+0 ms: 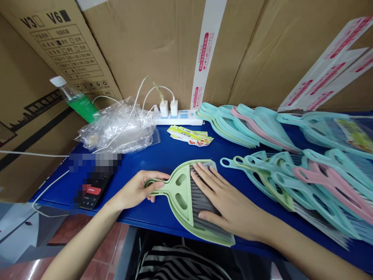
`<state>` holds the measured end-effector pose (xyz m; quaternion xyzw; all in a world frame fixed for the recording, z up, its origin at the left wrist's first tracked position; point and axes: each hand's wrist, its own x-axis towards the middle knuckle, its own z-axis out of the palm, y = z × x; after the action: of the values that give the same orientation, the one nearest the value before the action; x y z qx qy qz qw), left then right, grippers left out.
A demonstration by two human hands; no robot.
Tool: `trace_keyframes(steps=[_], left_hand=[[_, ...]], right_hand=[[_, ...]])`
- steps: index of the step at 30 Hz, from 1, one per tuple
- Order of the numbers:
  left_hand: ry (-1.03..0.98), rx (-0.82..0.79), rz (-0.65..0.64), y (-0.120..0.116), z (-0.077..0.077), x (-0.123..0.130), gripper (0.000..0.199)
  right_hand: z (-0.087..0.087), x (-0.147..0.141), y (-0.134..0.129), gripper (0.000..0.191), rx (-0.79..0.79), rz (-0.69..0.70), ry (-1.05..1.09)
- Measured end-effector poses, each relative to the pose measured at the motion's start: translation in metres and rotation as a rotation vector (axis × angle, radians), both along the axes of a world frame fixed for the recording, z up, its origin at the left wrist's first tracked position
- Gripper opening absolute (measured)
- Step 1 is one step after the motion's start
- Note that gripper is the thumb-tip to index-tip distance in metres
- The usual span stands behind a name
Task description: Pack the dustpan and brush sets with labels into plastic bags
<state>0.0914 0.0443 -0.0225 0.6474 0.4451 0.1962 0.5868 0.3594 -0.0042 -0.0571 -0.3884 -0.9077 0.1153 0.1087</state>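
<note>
A green hand brush (171, 190) with grey bristles lies nested in a matching green dustpan (186, 225), near the front edge of the blue table. My left hand (142, 188) is closed around both handles at their left end, thumb on top. My right hand (224, 200) rests flat on the bristles, fingers stretched out and slightly apart. To the right lie several loose hand brushes (309, 194) in blue, green and pink. Behind them several dustpans (247, 124) are stacked in the same colours.
A white power strip (180, 116) with chargers sits at the back, beside printed slips (190, 136). Clear plastic bags (116, 124), a green-labelled bottle (77, 101) and a phone (94, 188) are at left. Cardboard boxes (163, 46) stand behind. A white cable (52, 190) hangs off the left edge.
</note>
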Motion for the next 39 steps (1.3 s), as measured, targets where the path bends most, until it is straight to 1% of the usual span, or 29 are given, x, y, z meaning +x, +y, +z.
trace_keyframes(steps=[4,9,14,17,20,22,24,26,29,30,32,34,36,37,39], left_hand=[[0.03,0.033,0.003,0.001,0.0,-0.002,0.047],[0.053,0.057,0.005,0.006,0.001,-0.004,0.047],[0.064,0.074,-0.024,0.012,0.008,-0.005,0.042],[0.082,0.095,-0.011,0.018,0.013,-0.01,0.04],[0.09,0.107,-0.008,0.023,0.014,-0.018,0.039],[0.082,0.104,-0.025,0.024,0.014,-0.023,0.04],[0.064,0.099,-0.04,0.024,0.013,-0.026,0.041],[0.053,0.098,-0.05,0.023,0.011,-0.027,0.041],[0.076,0.11,-0.071,0.022,0.009,-0.03,0.044],[0.083,0.116,-0.079,0.022,0.008,-0.031,0.045],[0.089,0.131,-0.096,0.022,0.006,-0.034,0.048],[0.084,0.142,-0.112,0.021,0.005,-0.036,0.048],[0.076,0.147,-0.126,0.021,0.005,-0.037,0.047],[0.072,0.149,-0.131,0.021,0.005,-0.037,0.047],[0.069,0.15,-0.139,0.02,0.005,-0.037,0.046]], right_hand=[[-0.004,0.006,-0.001,0.085,0.043,-0.022,0.0],[-0.002,0.014,-0.002,0.084,0.035,-0.067,-0.013],[-0.005,0.023,-0.004,0.078,0.038,-0.112,-0.034],[-0.007,0.028,-0.005,0.075,0.041,-0.139,-0.063],[0.0,0.028,-0.004,0.07,0.067,-0.153,-0.093],[0.011,0.024,-0.001,0.061,0.126,-0.179,-0.103],[0.027,0.018,0.007,0.049,0.187,-0.225,-0.112],[0.045,0.01,0.02,0.041,0.198,-0.276,-0.146],[0.067,-0.004,0.045,0.046,0.142,-0.421,-0.325],[0.071,-0.008,0.054,0.049,0.135,-0.438,-0.355],[0.075,-0.017,0.07,0.052,0.123,-0.446,-0.394],[0.072,-0.024,0.081,0.047,0.106,-0.45,-0.43],[0.067,-0.027,0.088,0.033,0.072,-0.466,-0.478],[0.064,-0.028,0.09,0.029,0.053,-0.474,-0.503],[0.06,-0.027,0.091,0.033,0.021,-0.484,-0.543]])
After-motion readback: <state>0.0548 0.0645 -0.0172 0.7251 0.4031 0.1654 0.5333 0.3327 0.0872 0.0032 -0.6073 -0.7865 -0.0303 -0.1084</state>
